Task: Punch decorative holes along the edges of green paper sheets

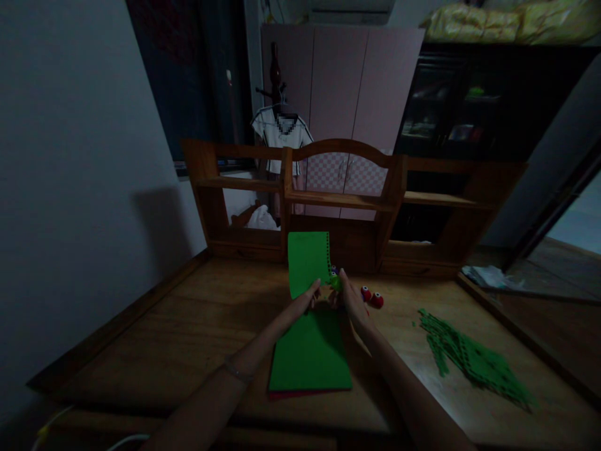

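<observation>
A green sheet [307, 263] stands raised at the far side of the desk, a row of small holes down its right edge. My left hand [310, 297] is closed at the lower right corner of this sheet, its fingers pinched together. My right hand [351, 299] is wrapped round a small bright-green object with a white eye [335, 281], held close to the sheet's holed edge. Under both hands lies a flat green sheet [310, 354], with a red layer showing along its near edge. Just right of my right hand sit red round pieces with white eyes [377, 300].
Cut green strips and holed scraps [474, 360] lie in a pile on the right of the wooden desk [201, 326]. A wooden shelf unit [338, 197] spans the desk's back edge. A wall [94, 188] borders the left side. White cables [126, 440] show at the lower left.
</observation>
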A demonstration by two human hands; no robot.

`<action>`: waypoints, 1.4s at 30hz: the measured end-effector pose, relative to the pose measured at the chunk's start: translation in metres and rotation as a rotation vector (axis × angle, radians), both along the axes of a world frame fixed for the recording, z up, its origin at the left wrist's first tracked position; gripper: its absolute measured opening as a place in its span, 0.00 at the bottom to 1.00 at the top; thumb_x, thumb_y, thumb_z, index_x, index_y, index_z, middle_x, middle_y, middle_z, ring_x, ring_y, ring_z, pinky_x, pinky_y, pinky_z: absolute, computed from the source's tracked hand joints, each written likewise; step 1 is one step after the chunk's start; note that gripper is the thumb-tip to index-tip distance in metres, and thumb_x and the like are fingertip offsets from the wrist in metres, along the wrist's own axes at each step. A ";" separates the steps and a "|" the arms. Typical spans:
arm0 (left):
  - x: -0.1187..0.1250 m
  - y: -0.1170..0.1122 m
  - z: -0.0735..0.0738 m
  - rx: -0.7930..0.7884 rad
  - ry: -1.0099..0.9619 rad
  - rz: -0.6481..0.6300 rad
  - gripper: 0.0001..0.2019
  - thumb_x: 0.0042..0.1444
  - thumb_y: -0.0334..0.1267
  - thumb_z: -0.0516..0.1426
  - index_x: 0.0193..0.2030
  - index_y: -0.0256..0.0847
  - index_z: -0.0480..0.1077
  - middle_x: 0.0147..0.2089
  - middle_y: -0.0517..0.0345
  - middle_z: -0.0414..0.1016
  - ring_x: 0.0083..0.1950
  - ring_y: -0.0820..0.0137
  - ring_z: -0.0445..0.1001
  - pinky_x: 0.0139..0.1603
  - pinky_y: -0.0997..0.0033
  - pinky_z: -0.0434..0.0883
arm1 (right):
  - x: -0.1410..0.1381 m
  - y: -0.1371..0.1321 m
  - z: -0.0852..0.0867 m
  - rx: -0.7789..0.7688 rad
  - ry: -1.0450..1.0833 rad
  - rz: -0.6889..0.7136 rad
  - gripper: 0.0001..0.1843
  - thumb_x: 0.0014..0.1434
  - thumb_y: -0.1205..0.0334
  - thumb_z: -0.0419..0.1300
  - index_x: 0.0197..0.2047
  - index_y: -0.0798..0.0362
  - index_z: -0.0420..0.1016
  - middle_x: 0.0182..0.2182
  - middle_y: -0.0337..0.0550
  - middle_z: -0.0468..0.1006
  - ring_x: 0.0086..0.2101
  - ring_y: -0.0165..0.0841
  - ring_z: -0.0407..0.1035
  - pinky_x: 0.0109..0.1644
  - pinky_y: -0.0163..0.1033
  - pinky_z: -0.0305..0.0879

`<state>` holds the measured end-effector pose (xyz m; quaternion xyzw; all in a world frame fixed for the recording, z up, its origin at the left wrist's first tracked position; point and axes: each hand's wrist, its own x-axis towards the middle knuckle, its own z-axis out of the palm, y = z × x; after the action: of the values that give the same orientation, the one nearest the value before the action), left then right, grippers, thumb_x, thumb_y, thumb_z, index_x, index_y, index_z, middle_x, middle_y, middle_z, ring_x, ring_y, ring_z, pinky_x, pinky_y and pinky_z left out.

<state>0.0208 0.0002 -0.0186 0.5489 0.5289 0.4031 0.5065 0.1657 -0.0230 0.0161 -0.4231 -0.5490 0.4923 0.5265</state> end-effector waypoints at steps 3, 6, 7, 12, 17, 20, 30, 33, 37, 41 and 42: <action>-0.001 0.002 -0.005 0.013 -0.001 -0.027 0.28 0.47 0.66 0.41 0.24 0.40 0.62 0.11 0.67 0.52 0.14 0.77 0.50 0.19 0.75 0.48 | 0.000 0.001 -0.001 0.008 -0.018 -0.003 0.29 0.54 0.37 0.44 0.19 0.53 0.65 0.11 0.38 0.66 0.15 0.28 0.62 0.20 0.33 0.56; -0.001 0.001 -0.004 0.002 0.005 -0.016 0.28 0.48 0.65 0.41 0.24 0.40 0.62 0.11 0.67 0.51 0.14 0.77 0.51 0.19 0.75 0.48 | 0.000 0.003 -0.004 0.020 -0.019 0.000 0.29 0.54 0.37 0.44 0.19 0.53 0.65 0.11 0.38 0.66 0.14 0.29 0.62 0.20 0.33 0.55; -0.001 0.000 -0.003 -0.006 0.006 -0.014 0.28 0.48 0.65 0.41 0.24 0.40 0.62 0.10 0.67 0.51 0.14 0.77 0.51 0.19 0.75 0.47 | 0.000 0.003 -0.005 0.023 -0.015 0.003 0.29 0.54 0.37 0.44 0.20 0.53 0.66 0.11 0.38 0.67 0.14 0.29 0.62 0.20 0.33 0.55; 0.001 -0.004 0.005 0.012 -0.013 0.007 0.27 0.48 0.65 0.41 0.24 0.40 0.61 0.11 0.67 0.51 0.14 0.77 0.50 0.20 0.75 0.48 | -0.001 0.003 -0.005 0.021 0.028 -0.005 0.26 0.51 0.37 0.48 0.29 0.52 0.67 0.13 0.37 0.70 0.13 0.29 0.61 0.18 0.33 0.54; 0.001 -0.007 0.012 0.067 -0.027 0.059 0.27 0.49 0.64 0.42 0.24 0.40 0.62 0.13 0.66 0.54 0.16 0.77 0.53 0.21 0.75 0.50 | -0.004 0.004 -0.005 0.026 0.045 -0.066 0.25 0.49 0.36 0.51 0.32 0.52 0.64 0.16 0.37 0.72 0.13 0.29 0.63 0.17 0.34 0.56; 0.000 -0.007 0.011 0.060 -0.050 0.089 0.27 0.48 0.65 0.43 0.24 0.40 0.62 0.14 0.66 0.55 0.17 0.77 0.54 0.22 0.75 0.52 | -0.004 0.004 -0.005 0.056 0.067 -0.095 0.23 0.49 0.38 0.53 0.34 0.51 0.64 0.21 0.38 0.74 0.14 0.29 0.64 0.17 0.33 0.57; -0.006 -0.009 0.014 0.120 -0.147 0.114 0.26 0.49 0.63 0.44 0.25 0.40 0.62 0.17 0.66 0.55 0.20 0.77 0.56 0.27 0.75 0.57 | -0.005 -0.007 0.008 0.033 0.104 -0.061 0.20 0.51 0.40 0.52 0.36 0.48 0.63 0.26 0.37 0.75 0.25 0.34 0.71 0.24 0.35 0.62; -0.008 -0.010 0.016 0.167 -0.175 0.182 0.25 0.49 0.63 0.44 0.27 0.40 0.62 0.18 0.66 0.56 0.20 0.77 0.56 0.27 0.76 0.57 | -0.008 -0.012 0.013 0.062 0.093 -0.052 0.19 0.52 0.41 0.51 0.35 0.48 0.65 0.30 0.38 0.75 0.34 0.36 0.71 0.33 0.36 0.64; -0.010 -0.010 0.017 0.220 -0.171 0.286 0.26 0.49 0.63 0.43 0.27 0.40 0.62 0.22 0.64 0.59 0.21 0.77 0.57 0.26 0.76 0.58 | -0.008 -0.017 0.017 0.169 -0.005 -0.136 0.16 0.53 0.44 0.51 0.34 0.48 0.67 0.36 0.40 0.74 0.42 0.35 0.66 0.44 0.37 0.60; -0.011 -0.013 0.022 0.225 -0.123 0.301 0.26 0.51 0.63 0.42 0.27 0.40 0.62 0.23 0.63 0.60 0.21 0.77 0.57 0.26 0.76 0.59 | -0.004 -0.020 0.020 0.193 -0.029 -0.177 0.17 0.54 0.44 0.51 0.34 0.48 0.67 0.36 0.39 0.74 0.41 0.35 0.66 0.44 0.37 0.60; -0.010 -0.014 0.024 0.218 -0.119 0.296 0.26 0.51 0.63 0.42 0.27 0.40 0.62 0.23 0.63 0.60 0.21 0.77 0.57 0.26 0.76 0.59 | -0.003 -0.020 0.020 0.175 -0.008 -0.162 0.17 0.53 0.43 0.51 0.35 0.48 0.67 0.36 0.40 0.74 0.41 0.35 0.66 0.42 0.36 0.61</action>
<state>0.0103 -0.0141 0.0052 0.4921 0.5262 0.5598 0.4093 0.1624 -0.0427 0.0362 -0.4205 -0.5558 0.3966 0.5974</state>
